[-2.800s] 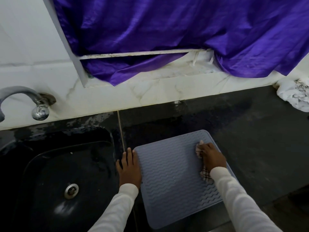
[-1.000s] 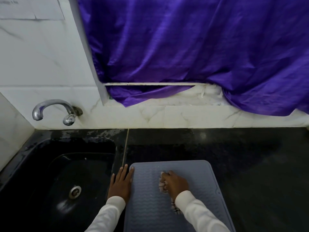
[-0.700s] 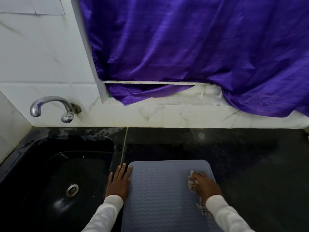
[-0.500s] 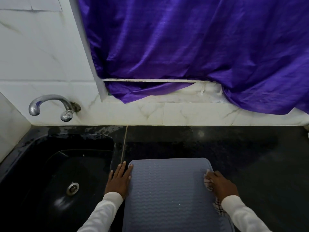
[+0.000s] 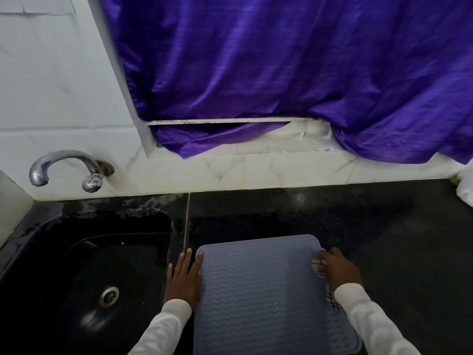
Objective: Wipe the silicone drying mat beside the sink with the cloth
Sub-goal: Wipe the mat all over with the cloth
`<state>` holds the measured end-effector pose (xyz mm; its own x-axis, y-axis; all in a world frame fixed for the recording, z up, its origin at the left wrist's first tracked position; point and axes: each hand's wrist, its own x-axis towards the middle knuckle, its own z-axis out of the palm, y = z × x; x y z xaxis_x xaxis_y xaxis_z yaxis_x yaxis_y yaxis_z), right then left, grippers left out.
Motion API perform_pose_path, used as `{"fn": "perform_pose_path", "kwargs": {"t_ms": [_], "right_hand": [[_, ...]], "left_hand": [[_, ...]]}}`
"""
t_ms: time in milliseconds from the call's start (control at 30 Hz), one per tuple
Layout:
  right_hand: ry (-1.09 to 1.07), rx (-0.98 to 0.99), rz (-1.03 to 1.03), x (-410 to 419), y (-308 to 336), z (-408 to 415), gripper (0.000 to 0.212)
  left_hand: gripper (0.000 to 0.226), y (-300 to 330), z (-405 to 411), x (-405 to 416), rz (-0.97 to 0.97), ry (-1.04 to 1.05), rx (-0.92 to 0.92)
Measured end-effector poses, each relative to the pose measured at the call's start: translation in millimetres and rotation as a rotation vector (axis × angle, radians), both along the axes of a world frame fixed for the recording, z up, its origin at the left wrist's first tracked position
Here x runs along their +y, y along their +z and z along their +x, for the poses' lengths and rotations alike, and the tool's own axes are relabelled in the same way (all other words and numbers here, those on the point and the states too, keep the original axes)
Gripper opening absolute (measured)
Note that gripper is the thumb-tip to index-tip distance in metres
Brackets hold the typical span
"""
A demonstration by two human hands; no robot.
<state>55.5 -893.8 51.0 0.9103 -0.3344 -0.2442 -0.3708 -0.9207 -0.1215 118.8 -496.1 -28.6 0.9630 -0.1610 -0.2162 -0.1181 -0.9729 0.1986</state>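
A grey silicone drying mat (image 5: 261, 290) with wavy ribs lies flat on the black counter, just right of the sink. My right hand (image 5: 341, 270) presses a bunched white checked cloth (image 5: 320, 268) against the mat's right edge near its far corner; most of the cloth is hidden under the hand and sleeve. My left hand (image 5: 183, 279) lies flat, fingers together, on the counter along the mat's left edge, with the thumb touching the mat.
A black sink (image 5: 89, 283) with a metal drain (image 5: 109, 296) lies to the left, a chrome tap (image 5: 66, 167) above it on the white tiled wall. A purple curtain (image 5: 281, 73) hangs behind. A white crumpled thing (image 5: 466, 188) sits at the counter's far right.
My right hand has slid the cloth across the mat from its middle to its right edge. My left hand has stayed at the mat's left edge.
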Motion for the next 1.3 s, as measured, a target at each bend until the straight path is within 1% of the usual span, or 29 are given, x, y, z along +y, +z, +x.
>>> {"fn": "perform_pose_path", "kwargs": {"t_ms": [67, 133, 200, 267, 367, 433, 500, 567, 633, 733, 867, 1000, 1033, 1100, 1167, 1300], "right_hand": [[0.031, -0.043, 0.034, 25, 15, 6, 0.024], [0.078, -0.1, 0.14, 60, 23, 11, 0.027], [0.147, -0.174, 0.258, 101, 23, 16, 0.023], [0.196, -0.23, 0.343, 146, 15, 20, 0.019], [0.238, -0.24, 0.435, 211, -11, 28, 0.026], [0.292, -0.217, 0.371, 242, -30, 34, 0.028], [0.339, -0.175, 0.276, 256, -44, 39, 0.036], [0.338, -0.13, 0.23, 258, -50, 41, 0.047], [0.35, -0.111, 0.215, 255, -52, 41, 0.05], [0.395, -0.095, 0.208, 252, -52, 41, 0.052], [0.375, -0.075, 0.217, 252, -53, 42, 0.052], [0.396, -0.073, 0.221, 249, -58, 42, 0.055], [0.414, -0.075, 0.231, 246, -60, 43, 0.053], [0.447, -0.087, 0.26, 234, -59, 46, 0.041], [0.457, -0.096, 0.252, 214, -49, 51, 0.031], [0.428, -0.094, 0.166, 157, -34, 51, 0.029]], "left_hand": [[0.068, 1, 1, 1, -0.012, 0.001, 0.008], [0.068, 1, 0, 1, -0.029, 0.003, 0.007], [0.07, 2, 0, 1, -0.037, 0.002, 0.01], [0.072, 4, 2, 3, -0.04, -0.008, 0.018], [0.076, 7, 4, 6, -0.053, -0.017, 0.029], [0.071, 10, 5, 6, -0.062, -0.008, 0.037], [0.057, 11, 6, 5, -0.031, -0.014, 0.049], [0.056, 12, 7, 4, -0.026, -0.018, 0.056], [0.056, 13, 7, 4, -0.029, -0.024, 0.053], [0.06, 11, 6, 4, -0.039, -0.031, 0.057], [0.056, 3, 7, 6, -0.005, -0.019, 0.05], [0.064, -2, 3, 3, 0.038, -0.023, 0.026], [0.065, -3, 3, 3, 0.033, -0.018, 0.023], [0.056, -1, 3, 2, 0.01, 0.001, 0.022], [0.053, 4, 3, -1, -0.001, 0.024, 0.036], [0.053, 5, 2, -4, 0.002, 0.046, 0.052]]}}
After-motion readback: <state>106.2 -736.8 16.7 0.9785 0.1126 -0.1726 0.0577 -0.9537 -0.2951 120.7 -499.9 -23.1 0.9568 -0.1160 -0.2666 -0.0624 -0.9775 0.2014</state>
